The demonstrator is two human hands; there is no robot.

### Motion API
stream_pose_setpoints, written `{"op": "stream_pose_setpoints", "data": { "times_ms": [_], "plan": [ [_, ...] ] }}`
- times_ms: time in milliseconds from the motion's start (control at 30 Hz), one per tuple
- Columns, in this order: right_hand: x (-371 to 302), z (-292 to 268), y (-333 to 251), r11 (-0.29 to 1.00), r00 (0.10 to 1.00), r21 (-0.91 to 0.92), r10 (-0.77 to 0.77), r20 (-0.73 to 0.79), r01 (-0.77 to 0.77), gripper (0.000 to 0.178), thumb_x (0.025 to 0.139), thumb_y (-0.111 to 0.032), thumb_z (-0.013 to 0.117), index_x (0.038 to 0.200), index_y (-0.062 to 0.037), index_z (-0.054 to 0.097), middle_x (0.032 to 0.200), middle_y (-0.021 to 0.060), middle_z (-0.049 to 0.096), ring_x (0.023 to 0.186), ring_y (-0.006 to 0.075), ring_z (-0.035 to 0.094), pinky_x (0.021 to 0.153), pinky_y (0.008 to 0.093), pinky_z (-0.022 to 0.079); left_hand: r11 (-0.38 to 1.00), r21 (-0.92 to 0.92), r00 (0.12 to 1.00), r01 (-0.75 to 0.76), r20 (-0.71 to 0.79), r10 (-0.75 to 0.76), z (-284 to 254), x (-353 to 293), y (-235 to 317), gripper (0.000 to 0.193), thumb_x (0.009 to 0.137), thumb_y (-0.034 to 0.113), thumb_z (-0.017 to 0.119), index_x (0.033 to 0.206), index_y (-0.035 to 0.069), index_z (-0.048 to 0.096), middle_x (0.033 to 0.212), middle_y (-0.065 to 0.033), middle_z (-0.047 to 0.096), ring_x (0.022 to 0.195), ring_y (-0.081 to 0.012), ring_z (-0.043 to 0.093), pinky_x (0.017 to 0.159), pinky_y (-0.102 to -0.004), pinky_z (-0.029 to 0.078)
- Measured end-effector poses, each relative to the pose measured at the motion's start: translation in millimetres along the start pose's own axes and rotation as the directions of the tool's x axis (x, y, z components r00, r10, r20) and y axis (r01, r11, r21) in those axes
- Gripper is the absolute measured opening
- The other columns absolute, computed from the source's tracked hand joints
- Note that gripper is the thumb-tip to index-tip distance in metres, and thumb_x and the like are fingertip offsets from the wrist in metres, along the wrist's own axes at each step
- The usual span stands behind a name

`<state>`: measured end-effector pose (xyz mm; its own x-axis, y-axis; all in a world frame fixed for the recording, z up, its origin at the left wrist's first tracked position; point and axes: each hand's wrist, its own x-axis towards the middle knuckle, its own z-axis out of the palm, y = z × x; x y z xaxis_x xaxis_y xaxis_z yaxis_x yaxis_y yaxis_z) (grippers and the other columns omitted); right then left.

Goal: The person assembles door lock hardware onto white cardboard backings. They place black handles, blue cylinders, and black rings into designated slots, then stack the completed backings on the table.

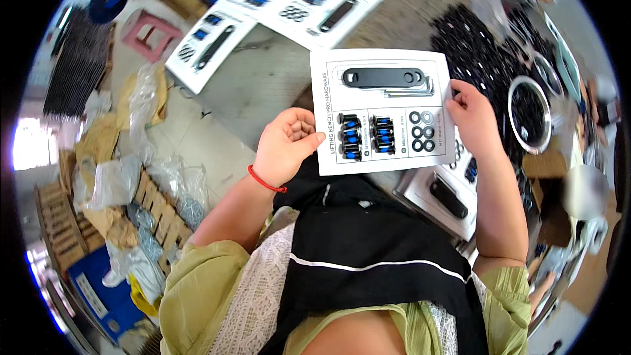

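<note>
A white hardware card is held up in front of me, printed side facing me. It carries a black flat wrench, L-shaped hex keys, two groups of black bolts with blue bands, and black and grey washers. My left hand is closed on the card's left edge, thumb on the front and fingers curled. On the right edge, my right hand grips it with bent fingers, partly hidden behind the card. Below my right wrist lies a stack of similar cards.
Sheets of similar cards lie across the table ahead. A heap of small black parts is at the right, near a round metal basin. A pink stool, plastic bags and a wooden pallet stand left.
</note>
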<state>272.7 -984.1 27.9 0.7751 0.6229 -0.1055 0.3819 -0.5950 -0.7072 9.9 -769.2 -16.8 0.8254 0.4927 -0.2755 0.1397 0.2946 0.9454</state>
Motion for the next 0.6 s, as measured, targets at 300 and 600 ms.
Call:
{"op": "stream_pose_setpoints", "data": {
  "times_ms": [300, 600],
  "plan": [
    [61, 45, -21, 0.952, 0.935, -0.151, -0.219, 0.279, 0.268, 0.043, 0.086, -0.013, 0.057, 0.126, 0.0005, 0.056, 0.12, 0.0244, 0.061, 0.112, 0.0383, 0.058, 0.095, 0.0441, 0.047, 0.997, -0.005, 0.906, -0.083, -0.416, 0.074, 17, -43, -37, 0.02, 0.086, -0.005, 0.065, 0.104, -0.002, 0.055, 0.09, -0.0077, 0.067, 0.08, -0.0116, 0.063, 0.071, -0.0245, 0.051],
    [57, 63, 24, 0.873, 0.873, -0.21, -0.362, 0.326, 0.44, 0.047, 0.085, -0.015, 0.059, 0.129, -0.0007, 0.054, 0.112, 0.0228, 0.061, 0.105, 0.0378, 0.059, 0.09, 0.0451, 0.048, 0.995, 0.072, 0.792, -0.063, -0.603, 0.093, 78, -61, -89, 0.019, 0.086, -0.004, 0.065, 0.101, -0.003, 0.054, 0.086, -0.0083, 0.066, 0.074, -0.0121, 0.061, 0.065, -0.0245, 0.049]
  ]
}}
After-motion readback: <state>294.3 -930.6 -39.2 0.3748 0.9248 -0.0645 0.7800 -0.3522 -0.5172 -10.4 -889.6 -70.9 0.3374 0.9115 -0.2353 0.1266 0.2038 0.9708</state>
